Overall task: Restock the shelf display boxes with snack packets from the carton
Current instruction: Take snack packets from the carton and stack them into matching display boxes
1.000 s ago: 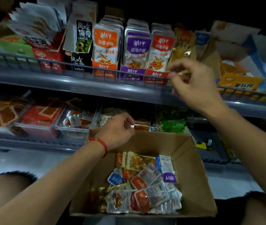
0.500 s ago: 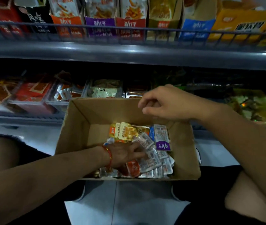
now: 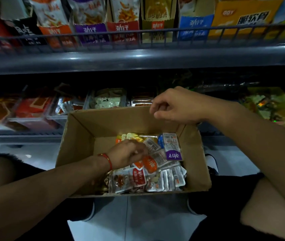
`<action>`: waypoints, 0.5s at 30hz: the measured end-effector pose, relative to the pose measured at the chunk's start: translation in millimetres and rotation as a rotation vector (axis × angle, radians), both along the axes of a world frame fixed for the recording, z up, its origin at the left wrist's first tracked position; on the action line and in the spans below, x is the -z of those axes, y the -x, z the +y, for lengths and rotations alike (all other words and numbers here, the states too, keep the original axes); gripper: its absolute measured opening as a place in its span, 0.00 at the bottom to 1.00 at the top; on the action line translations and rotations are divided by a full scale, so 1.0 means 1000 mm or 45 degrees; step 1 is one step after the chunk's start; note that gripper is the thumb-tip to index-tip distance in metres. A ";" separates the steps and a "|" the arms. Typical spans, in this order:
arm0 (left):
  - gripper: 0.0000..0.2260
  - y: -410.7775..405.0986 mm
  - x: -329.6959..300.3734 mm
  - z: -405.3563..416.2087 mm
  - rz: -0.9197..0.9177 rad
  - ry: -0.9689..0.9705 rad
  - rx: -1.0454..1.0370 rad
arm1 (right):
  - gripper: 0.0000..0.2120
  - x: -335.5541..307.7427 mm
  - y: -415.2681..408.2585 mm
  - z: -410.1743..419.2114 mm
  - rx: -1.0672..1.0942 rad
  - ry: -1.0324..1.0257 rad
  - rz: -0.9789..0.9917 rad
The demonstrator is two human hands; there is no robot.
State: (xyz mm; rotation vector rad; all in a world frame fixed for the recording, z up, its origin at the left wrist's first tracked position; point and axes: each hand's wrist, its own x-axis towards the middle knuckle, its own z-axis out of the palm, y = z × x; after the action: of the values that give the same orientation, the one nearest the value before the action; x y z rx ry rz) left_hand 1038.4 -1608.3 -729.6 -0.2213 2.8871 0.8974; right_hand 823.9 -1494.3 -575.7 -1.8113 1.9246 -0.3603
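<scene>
The brown carton (image 3: 79, 136) stands open on the floor between my knees, holding several small snack packets. My left hand (image 3: 127, 152), with a red cord at the wrist, is down inside it. Its fingers curl on an orange-labelled packet (image 3: 150, 164) at the top of the pile. A purple-labelled packet (image 3: 173, 150) lies to the right and a red-labelled one (image 3: 138, 177) nearer me. My right hand (image 3: 174, 106) hovers over the carton's far rim, fingers loosely curled, holding nothing. On the upper shelf stand the orange (image 3: 56, 33), purple (image 3: 91, 31) and red display boxes (image 3: 123, 29).
A wire rail (image 3: 138, 34) runs along the front of the upper shelf, with olive, blue and yellow boxes further right. The dark lower shelf behind the carton holds clear trays (image 3: 34, 112) of packets. Pale floor tiles (image 3: 138, 220) show between my legs.
My right hand came down from the upper shelf rail to above the carton's far rim. My left hand dropped into the carton, lay flat on the packets, then curled its fingers on an orange one.
</scene>
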 end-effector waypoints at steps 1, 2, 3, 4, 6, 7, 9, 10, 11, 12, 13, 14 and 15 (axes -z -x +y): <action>0.07 0.001 -0.006 -0.002 0.030 -0.106 -0.118 | 0.11 0.001 0.002 0.000 0.008 -0.008 0.009; 0.07 0.003 -0.008 -0.006 0.039 -0.127 -0.180 | 0.11 0.002 0.003 0.000 0.015 -0.024 0.017; 0.07 0.003 -0.009 -0.009 0.036 -0.122 -0.183 | 0.11 0.004 0.003 0.000 0.019 -0.045 0.020; 0.07 0.002 -0.008 -0.012 -0.005 -0.075 -0.128 | 0.11 0.005 0.003 0.000 0.022 -0.064 0.020; 0.12 0.001 0.001 -0.012 -0.066 0.088 0.030 | 0.11 0.007 0.002 0.000 0.020 -0.085 0.018; 0.17 0.000 0.007 -0.008 -0.067 0.168 0.119 | 0.11 0.008 0.002 0.000 0.019 -0.088 0.020; 0.26 0.005 0.020 0.000 -0.078 0.260 0.255 | 0.11 0.008 0.001 -0.001 0.019 -0.096 0.028; 0.27 0.009 0.026 0.004 -0.065 0.285 0.299 | 0.11 0.008 0.000 -0.002 0.023 -0.099 0.030; 0.26 0.013 0.034 0.006 -0.044 0.295 0.326 | 0.12 0.008 0.000 -0.002 0.028 -0.098 0.031; 0.22 0.016 0.039 0.008 -0.037 0.303 0.326 | 0.12 0.008 0.000 -0.003 0.033 -0.094 0.031; 0.19 0.018 0.040 0.009 -0.035 0.300 0.305 | 0.11 0.009 0.000 -0.002 0.036 -0.088 0.035; 0.16 0.020 0.038 0.008 -0.024 0.272 0.264 | 0.11 0.009 0.001 -0.002 0.035 -0.085 0.041; 0.13 0.020 0.032 0.007 0.001 0.203 0.198 | 0.11 0.010 0.001 -0.002 0.033 -0.085 0.046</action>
State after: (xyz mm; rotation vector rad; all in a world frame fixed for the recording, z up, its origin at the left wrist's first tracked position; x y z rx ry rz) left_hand 1018.1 -1601.5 -762.0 -0.0084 2.9289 0.6427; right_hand 822.5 -1496.6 -585.6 -1.7627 1.9626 -0.2705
